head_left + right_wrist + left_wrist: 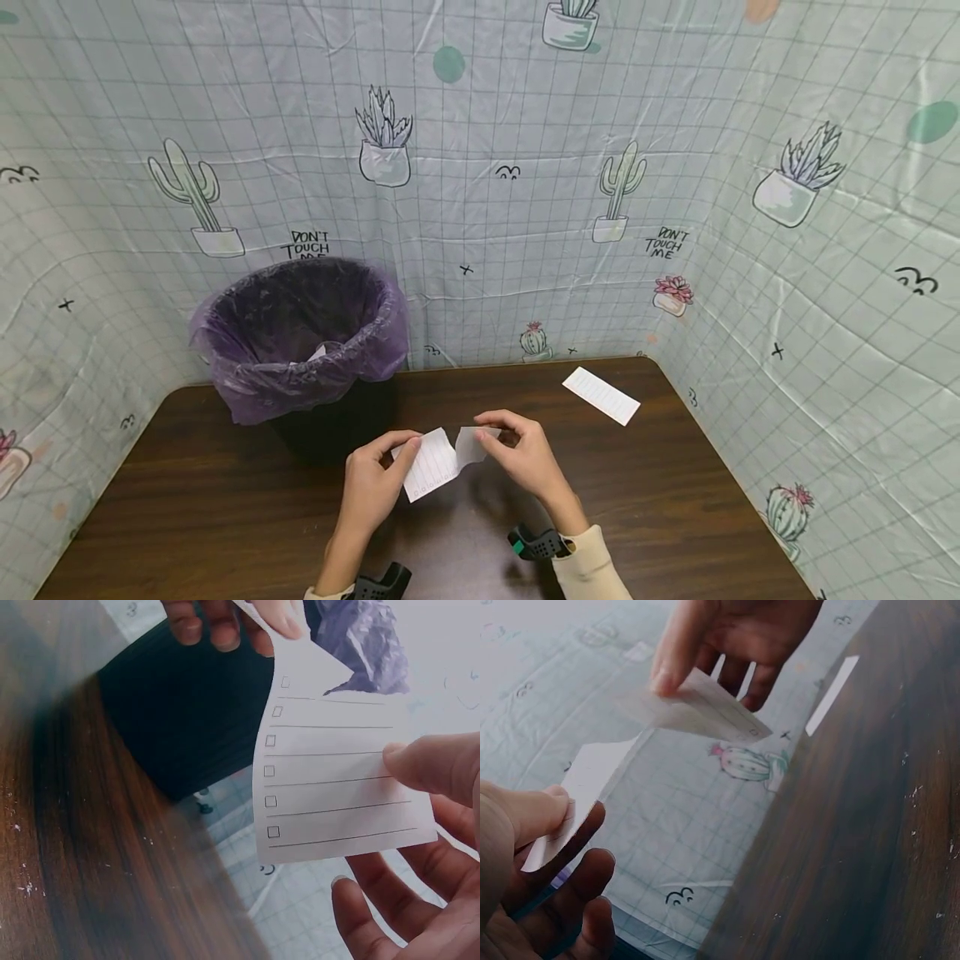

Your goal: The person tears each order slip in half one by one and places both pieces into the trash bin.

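Hands pinch part-torn paper, edge seemingly joined; bin apart.

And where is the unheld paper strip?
In the head view, the paper strip lies at right on the table, near its far edge, beyond the right hand.

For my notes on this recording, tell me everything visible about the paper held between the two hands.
The paper is thin and white, printed with dark lines and a row of checkboxes along one side. A ragged tear runs in from the opposite side, leaving two parts joined near the checkboxes. It is bent and held above the table. The left grip pinches one part, the right grip the other.
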### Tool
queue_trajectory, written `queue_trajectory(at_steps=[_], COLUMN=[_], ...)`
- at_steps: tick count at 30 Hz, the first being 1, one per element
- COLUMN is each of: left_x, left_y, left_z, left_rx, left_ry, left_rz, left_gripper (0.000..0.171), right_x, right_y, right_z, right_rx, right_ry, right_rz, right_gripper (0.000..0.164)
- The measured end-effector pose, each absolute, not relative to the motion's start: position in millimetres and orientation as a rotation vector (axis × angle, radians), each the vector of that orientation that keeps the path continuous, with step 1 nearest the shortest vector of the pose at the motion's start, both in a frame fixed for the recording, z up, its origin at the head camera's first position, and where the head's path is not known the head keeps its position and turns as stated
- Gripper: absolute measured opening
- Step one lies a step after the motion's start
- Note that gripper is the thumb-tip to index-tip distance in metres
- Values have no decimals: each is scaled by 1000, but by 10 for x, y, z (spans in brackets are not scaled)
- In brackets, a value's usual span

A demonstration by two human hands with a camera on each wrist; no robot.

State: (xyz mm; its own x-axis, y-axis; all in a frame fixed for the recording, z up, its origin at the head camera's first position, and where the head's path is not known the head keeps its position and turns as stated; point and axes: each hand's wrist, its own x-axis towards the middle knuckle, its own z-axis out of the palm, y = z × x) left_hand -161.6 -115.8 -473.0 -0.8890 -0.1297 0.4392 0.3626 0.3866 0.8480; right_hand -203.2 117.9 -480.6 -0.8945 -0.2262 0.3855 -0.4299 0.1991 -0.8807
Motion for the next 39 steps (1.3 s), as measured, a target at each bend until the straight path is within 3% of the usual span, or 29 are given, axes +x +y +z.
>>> queue_trajectory(at_steps=[7,39], left_x=[-1610,-1622], left_y=[-1193,-1312], left_z=[-4728,-4715], left_rx=[-176,-92], left_ry=[-2222,-2227], left_rz=[-1466,-1443], left_gripper=[3,3], right_x=[-2028,-2074], right_y=[1166,1241], right_z=[-4808,-4759], right_rx=[540,403], right_ry=[-2312,-2377], right_rz=[1768,1691], right_gripper=[11,8])
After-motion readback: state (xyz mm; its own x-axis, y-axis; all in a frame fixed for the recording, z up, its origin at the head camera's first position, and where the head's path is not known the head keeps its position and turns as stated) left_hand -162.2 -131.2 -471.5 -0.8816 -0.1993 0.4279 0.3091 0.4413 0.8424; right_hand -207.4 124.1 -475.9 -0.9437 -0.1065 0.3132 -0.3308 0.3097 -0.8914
